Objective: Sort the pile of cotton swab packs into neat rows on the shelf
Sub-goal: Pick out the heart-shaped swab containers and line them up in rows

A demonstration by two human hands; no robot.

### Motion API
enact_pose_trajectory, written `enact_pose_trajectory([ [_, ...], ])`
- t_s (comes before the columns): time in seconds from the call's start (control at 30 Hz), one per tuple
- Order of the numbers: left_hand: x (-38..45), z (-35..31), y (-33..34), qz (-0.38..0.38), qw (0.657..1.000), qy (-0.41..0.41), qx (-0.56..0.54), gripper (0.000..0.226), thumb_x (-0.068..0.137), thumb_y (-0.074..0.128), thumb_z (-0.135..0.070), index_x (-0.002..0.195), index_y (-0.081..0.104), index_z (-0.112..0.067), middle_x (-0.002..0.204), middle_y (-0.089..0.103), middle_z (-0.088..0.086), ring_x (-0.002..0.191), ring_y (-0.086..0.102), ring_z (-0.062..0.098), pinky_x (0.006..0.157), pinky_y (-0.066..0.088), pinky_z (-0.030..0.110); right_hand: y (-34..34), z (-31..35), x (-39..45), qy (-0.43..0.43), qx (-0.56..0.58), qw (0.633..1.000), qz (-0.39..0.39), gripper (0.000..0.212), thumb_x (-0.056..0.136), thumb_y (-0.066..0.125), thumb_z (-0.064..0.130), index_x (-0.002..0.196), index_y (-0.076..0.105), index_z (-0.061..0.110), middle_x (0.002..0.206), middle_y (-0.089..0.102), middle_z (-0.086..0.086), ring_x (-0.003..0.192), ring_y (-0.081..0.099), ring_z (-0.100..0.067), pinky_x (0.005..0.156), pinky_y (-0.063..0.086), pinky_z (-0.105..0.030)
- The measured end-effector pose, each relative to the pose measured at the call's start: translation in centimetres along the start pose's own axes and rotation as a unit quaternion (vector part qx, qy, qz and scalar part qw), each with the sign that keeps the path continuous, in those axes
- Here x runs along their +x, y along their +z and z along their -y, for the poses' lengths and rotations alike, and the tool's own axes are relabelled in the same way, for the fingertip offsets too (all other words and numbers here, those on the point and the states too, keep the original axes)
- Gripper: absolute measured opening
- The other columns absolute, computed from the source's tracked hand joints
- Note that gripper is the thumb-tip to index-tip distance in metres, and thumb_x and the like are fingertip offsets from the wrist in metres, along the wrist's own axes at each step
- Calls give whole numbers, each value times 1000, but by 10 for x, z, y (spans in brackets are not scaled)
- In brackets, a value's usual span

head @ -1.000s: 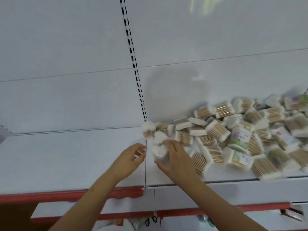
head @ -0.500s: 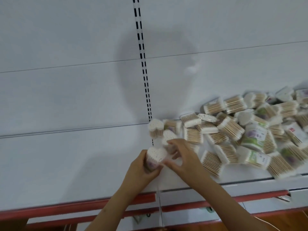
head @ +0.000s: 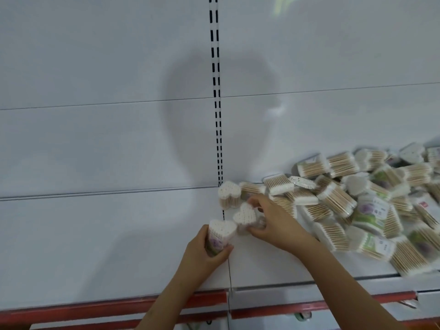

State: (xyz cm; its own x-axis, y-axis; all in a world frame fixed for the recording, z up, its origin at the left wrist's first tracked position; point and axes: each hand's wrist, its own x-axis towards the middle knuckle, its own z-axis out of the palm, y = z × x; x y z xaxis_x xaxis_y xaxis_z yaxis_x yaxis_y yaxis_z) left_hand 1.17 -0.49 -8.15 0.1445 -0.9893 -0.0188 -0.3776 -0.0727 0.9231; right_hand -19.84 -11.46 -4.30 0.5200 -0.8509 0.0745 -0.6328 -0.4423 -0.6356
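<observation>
A person sorts swab packs at a white shelf [head: 95,246]. The left hand [head: 204,256], empty a second ago, has taken over a heart-shaped pack [head: 220,235] and now grips it upright, fingers curled round its sides, just at the seam between the two shelf boards. The right hand [head: 276,222], freed, has gone straight to a second pack [head: 245,215] and pinches it between thumb and fingers; a third pack [head: 227,194] stands behind, against the back panel by the slotted upright [head: 217,115]. That looks like the start of a first row, three packs standing, though blur makes their spacing hard to judge. The pile [head: 357,206] sprawls to the right, packs lying every way and crowding the right hand's elbow room; nearly all of it is still unsorted. The left board lies open for rows. A red edge strip [head: 95,308] runs along the front.
</observation>
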Motion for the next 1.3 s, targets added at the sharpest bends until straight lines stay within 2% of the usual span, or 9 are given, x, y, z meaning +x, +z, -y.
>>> enact_pose_trajectory([
  [0.13, -1, -1, 0, -6, 1000, -4, -13, 42, 77, 79, -44, 108, 60, -24, 98, 71, -8, 92, 67, 21, 81, 56, 42, -2, 2, 5, 0, 15, 1000, 14, 60, 75, 80, 38, 122, 42, 30, 120, 57, 9, 107, 61, -10, 90, 54, -37],
  [0.27, -2, -4, -1, -9, 999, -20, -33, 42, 79, 80, -41, 113, 61, -24, 105, 71, -10, 99, 67, 17, 88, 55, 36, 0, 11, 7, -32, 73, 996, -42, 64, 72, 83, 40, 124, 45, 32, 121, 49, 15, 110, 49, 8, 89, 43, -7],
  [0.33, -1, -4, -4, -9, 998, -30, -47, 41, 82, 81, -35, 116, 61, -24, 109, 71, -11, 104, 67, 13, 92, 56, 34, 2, 17, 7, -37, 90, 993, -62, 57, 74, 83, 41, 118, 48, 29, 117, 48, 13, 108, 48, 7, 85, 41, -3],
  [0.43, -10, -5, -17, -40, 996, -47, -65, 40, 85, 80, -26, 120, 60, -28, 114, 70, -16, 109, 66, 7, 94, 54, 27, 12, 29, 9, -34, 136, 989, -50, 52, 76, 81, 43, 116, 50, 31, 117, 50, 18, 107, 51, 5, 86, 45, -9],
  [0.57, -34, 5, -59, -133, 988, -66, -30, 41, 83, 81, -24, 117, 59, -31, 108, 69, -19, 101, 66, 0, 82, 51, 15, 38, 54, 17, -23, 230, 973, -13, 43, 80, 80, 32, 111, 50, 37, 107, 59, 23, 99, 62, -1, 83, 52, -17],
  [0.7, -51, 31, -116, -222, 971, -83, 37, 53, 79, 84, -30, 124, 56, -27, 116, 63, -14, 105, 59, -5, 80, 49, 11, 75, 88, 32, -30, 254, 967, 14, 43, 80, 81, 30, 111, 51, 34, 108, 63, 14, 95, 64, -1, 77, 52, -15],
  [0.83, -65, 53, -176, -281, 952, -123, 12, 49, 82, 82, -31, 119, 51, -36, 114, 59, -25, 98, 55, -19, 75, 49, 9, 118, 132, 53, -45, 238, 969, 40, 43, 79, 81, 33, 110, 51, 35, 106, 64, 16, 92, 62, 4, 75, 48, -9],
  [1.2, -94, 118, -354, -329, 935, -125, -34, 60, 84, 79, -35, 135, 47, -30, 130, 56, -16, 117, 55, 5, 87, 47, 13, 258, 290, 116, -86, 201, 972, 87, 52, 82, 77, 39, 126, 50, 33, 118, 57, 24, 106, 58, 4, 92, 48, -19],
  [1.3, -97, 130, -387, -339, 932, -122, -43, 56, 83, 79, -34, 130, 48, -35, 125, 56, -23, 113, 56, -1, 84, 48, 10, 281, 319, 134, -91, 183, 975, 85, 53, 83, 76, 42, 128, 49, 34, 119, 57, 23, 107, 58, 1, 94, 50, -27],
])
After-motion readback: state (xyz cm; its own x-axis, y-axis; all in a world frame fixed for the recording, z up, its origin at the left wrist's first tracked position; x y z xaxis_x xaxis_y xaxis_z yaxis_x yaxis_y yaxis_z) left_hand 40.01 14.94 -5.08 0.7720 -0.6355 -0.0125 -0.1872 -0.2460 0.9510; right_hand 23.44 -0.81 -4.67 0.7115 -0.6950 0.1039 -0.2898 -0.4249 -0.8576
